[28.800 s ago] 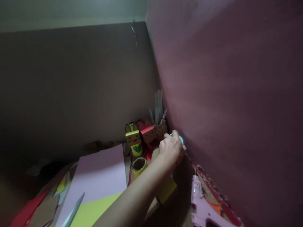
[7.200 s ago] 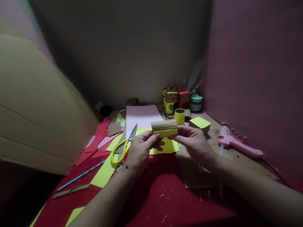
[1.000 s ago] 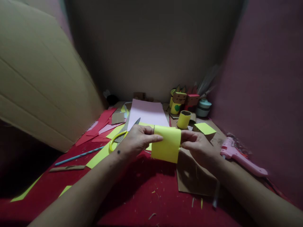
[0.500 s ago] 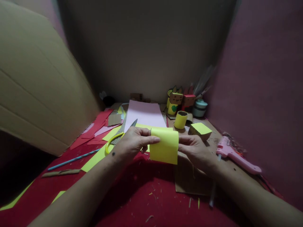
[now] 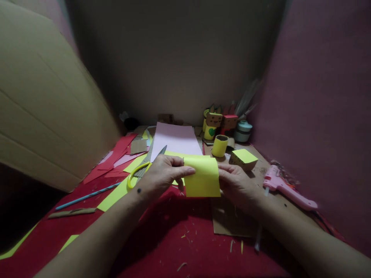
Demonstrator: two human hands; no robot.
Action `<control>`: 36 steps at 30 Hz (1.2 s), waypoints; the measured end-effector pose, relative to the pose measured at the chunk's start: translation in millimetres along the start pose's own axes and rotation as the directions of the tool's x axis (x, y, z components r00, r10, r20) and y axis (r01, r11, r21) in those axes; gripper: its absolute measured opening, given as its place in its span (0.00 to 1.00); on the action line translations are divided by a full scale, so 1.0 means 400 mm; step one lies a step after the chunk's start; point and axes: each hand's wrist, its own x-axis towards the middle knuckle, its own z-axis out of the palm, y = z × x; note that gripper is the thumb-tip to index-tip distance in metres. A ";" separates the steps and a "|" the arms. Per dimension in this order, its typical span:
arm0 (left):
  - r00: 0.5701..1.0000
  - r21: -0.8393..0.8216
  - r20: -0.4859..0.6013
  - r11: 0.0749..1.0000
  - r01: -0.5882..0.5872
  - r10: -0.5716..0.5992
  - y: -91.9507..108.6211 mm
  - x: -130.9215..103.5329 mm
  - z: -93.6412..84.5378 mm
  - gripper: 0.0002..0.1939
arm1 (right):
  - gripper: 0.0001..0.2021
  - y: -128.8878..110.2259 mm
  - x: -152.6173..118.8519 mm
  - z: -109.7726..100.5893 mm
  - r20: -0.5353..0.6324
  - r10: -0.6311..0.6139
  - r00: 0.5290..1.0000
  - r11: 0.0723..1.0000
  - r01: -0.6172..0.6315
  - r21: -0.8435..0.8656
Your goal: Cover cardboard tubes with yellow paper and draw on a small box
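A small yellow paper sheet (image 5: 202, 179), curved over at its top, is held up between both hands above the red surface. My left hand (image 5: 166, 170) pinches its left edge, the thumb lying across the front. At the right edge my right hand (image 5: 236, 181) grips it, with some fingertips hidden behind the paper. Scissors with yellow handles (image 5: 138, 173) lie just beyond my left hand, blades pointing away. Past my right hand stand a yellow-covered tube (image 5: 220, 145) and a cardboard block with a yellow top (image 5: 244, 156).
A pink glue gun (image 5: 286, 188) lies at the right. Behind are pink paper (image 5: 176, 138), small cardboard figures (image 5: 213, 120) and a teal jar (image 5: 243, 131). Red scraps (image 5: 117, 154) and a blue stick (image 5: 88, 196) lie left, near a large cardboard panel (image 5: 52, 96).
The lower edge of the yellow sheet has risen slightly and shifted right. My right hand's fingers have closed in on its right edge. The whole view has shifted a little.
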 end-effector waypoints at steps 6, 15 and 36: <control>1.000 0.003 0.010 1.000 -0.009 0.009 -0.003 -0.001 -0.004 0.08 | 0.09 -0.003 0.005 -0.004 0.012 0.001 1.000 1.000 -0.001 0.020; 1.000 0.014 0.007 1.000 -0.004 0.004 -0.001 0.001 -0.006 0.09 | 0.11 -0.013 0.000 -0.006 0.041 -0.079 0.996 0.997 0.079 -0.021; 0.897 0.151 -0.229 0.924 -0.351 0.378 0.013 -0.018 0.004 0.11 | 0.13 -0.025 0.008 -0.027 -0.227 0.171 0.959 0.981 -0.144 0.128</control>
